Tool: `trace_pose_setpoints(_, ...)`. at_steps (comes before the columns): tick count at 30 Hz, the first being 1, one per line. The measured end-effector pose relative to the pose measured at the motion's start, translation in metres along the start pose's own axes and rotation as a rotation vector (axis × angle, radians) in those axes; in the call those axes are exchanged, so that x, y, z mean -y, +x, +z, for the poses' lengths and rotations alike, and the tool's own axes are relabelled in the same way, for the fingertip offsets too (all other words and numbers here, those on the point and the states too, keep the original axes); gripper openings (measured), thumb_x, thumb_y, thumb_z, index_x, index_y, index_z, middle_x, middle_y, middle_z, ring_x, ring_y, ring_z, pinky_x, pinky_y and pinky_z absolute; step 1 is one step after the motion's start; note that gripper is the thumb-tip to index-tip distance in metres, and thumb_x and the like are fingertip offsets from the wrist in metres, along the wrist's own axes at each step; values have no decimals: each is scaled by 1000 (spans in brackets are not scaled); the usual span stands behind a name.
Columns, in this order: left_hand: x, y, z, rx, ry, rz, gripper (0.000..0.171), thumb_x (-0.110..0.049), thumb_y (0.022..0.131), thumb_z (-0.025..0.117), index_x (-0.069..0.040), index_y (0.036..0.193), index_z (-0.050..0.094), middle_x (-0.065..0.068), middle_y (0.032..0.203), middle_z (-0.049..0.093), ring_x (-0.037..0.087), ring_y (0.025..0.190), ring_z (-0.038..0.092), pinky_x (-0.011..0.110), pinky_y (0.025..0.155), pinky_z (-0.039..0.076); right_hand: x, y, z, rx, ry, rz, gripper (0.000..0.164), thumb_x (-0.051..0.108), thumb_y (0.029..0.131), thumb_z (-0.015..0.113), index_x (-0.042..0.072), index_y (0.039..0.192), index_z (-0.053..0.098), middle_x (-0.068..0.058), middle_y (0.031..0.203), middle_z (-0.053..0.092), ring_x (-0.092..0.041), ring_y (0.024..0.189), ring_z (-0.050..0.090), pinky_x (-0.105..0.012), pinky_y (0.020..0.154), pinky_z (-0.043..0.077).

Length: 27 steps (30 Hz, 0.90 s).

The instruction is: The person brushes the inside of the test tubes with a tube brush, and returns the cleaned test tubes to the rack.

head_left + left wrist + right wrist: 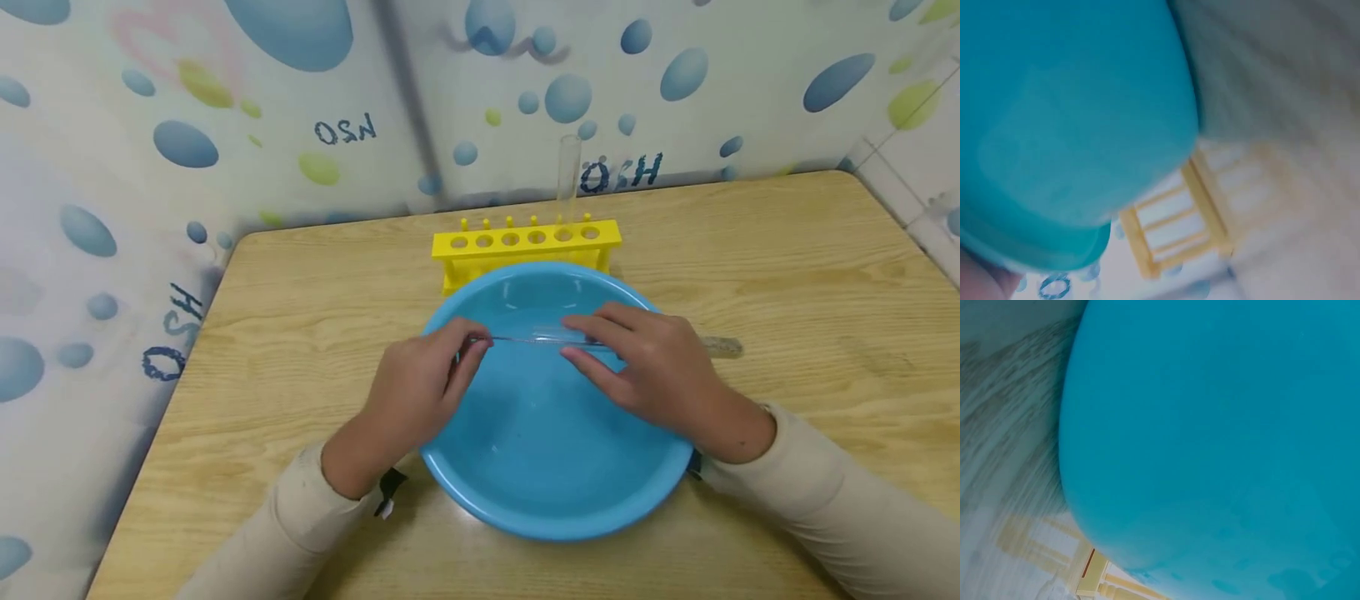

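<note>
Over the light blue basin (555, 467), my left hand (420, 379) pinches the thin wire handle of a test tube brush (510, 339) between thumb and fingers. The wire runs level to the right into a clear glass test tube (553, 334). My right hand (656, 362) grips that tube from above, fingers on the far side and thumb on the near side. Beyond the right hand, the greyish bristle head (722, 347) shows past the basin's rim. Part of the tube is hidden under the right hand. In the left wrist view the basin (1072, 125) covers much of the picture.
Behind the basin stands a yellow test tube rack (525, 240), with another clear test tube (568, 179) upright in it. The wooden table (322, 317) meets a wall (285, 158) with blue and green spots at the back and left.
</note>
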State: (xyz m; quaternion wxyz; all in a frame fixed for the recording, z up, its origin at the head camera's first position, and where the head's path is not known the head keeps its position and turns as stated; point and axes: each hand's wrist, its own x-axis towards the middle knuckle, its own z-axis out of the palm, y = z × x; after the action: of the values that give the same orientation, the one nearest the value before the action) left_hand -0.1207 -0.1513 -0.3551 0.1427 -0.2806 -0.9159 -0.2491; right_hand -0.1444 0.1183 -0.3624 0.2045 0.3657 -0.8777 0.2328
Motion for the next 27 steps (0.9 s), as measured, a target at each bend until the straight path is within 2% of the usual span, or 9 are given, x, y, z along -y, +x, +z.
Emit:
trace_pose_setpoints(3,2,2,-4,-90,179,129,21,-18,91,74,-8,108,64,1,74,68,11,53,56,20,51,48,0,0,-1,14,1,1,42,25,76,87,8,112,74,-6,85,70,-15,70,68,-26,55,55)
trace_pose_setpoints(6,5,4,-8,-167,272,229,27,-18,86,80,-7,106,67,4,79,73,15,53,61,24,51,51,0,1,-3,23,1,-13,41,27,77,86,9,112,74,-5,83,70,-14,68,68,-24,53,53)
trace_pose_setpoints(9,8,5,-11,-212,316,293,30,-19,82,83,-7,106,69,6,80,73,18,53,63,27,52,53,-1,2,-4,29,-1,-34,40,28,77,85,10,112,74,-4,83,71,-14,68,68,-24,53,52)
trace_pose_setpoints(12,11,4,-13,-233,322,340,32,-20,79,86,-7,105,72,7,78,73,18,54,63,29,53,55,-1,3,-5,40,-1,-44,40,28,77,85,10,111,74,-4,83,73,-14,69,69,-24,53,53)
trace_pose_setpoints(18,13,6,-19,-193,319,379,27,-25,80,84,-10,99,73,4,76,71,18,56,64,28,54,54,-1,3,-6,31,-3,-32,42,27,77,87,8,112,74,-6,86,74,-16,71,71,-29,56,57)
trace_pose_setpoints(20,13,7,-19,-171,286,379,24,-24,80,85,-10,95,74,3,76,71,17,56,64,27,54,54,-2,3,-6,19,-4,-31,43,27,76,87,8,112,74,-6,85,73,-17,71,71,-30,57,58)
trace_pose_setpoints(22,14,7,-19,-140,204,369,20,-20,80,85,-8,92,75,3,77,71,16,58,64,26,56,55,-3,3,-5,11,-2,-40,42,29,78,86,9,112,74,-6,84,73,-17,70,70,-29,57,58)
trace_pose_setpoints(25,14,5,-17,-68,-24,319,9,-14,85,80,-6,86,75,3,73,68,11,58,60,21,55,52,-4,1,-3,2,9,-69,38,39,88,77,11,113,74,-6,83,72,-17,69,69,-28,56,57)
trace_pose_setpoints(27,12,3,-17,-10,-209,257,12,-12,92,72,-7,81,73,2,71,65,8,59,55,19,54,49,-4,0,-1,-9,13,-89,38,42,90,74,12,114,74,-6,83,72,-17,70,69,-29,57,57)
